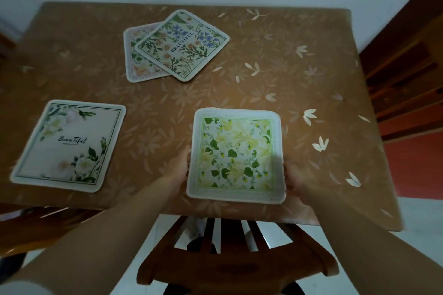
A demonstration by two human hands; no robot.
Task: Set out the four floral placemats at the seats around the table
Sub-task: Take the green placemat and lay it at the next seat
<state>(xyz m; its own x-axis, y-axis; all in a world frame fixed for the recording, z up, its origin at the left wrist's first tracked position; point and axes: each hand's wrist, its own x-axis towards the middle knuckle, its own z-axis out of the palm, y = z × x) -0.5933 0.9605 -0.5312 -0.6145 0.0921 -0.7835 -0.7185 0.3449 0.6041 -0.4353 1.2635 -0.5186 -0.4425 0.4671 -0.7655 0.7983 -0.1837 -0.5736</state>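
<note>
At the near edge of the counter [311, 93], both hands held the yellow mat [236, 155] by its side edges. The left hand [179, 165] gripped the left edge, fingers tucked under or against it, and the right hand [291, 178] gripped the right edge low down, mostly hidden behind the mat. Whether the mat lay flat on the counter or was raised slightly could not be told. It sat squarely in front of the chair [237, 256], whose slatted back stood just below the counter's near edge.

To the left, near that side of the counter, the white mat [69, 146] with pale blooms and the script word "Beautiful" lay flat, apart from the others. Toward the far side, two mats still lay stacked: the blue mat [182, 44], printed "BEAUTIFUL" and turned at an angle, rested on top of the pink mat [136, 60], which showed only along its left and lower edges.

The counter wore a brown cloth with a leaf pattern. Dark wooden furniture [405, 74] stood at the right, beside a pale wall.
</note>
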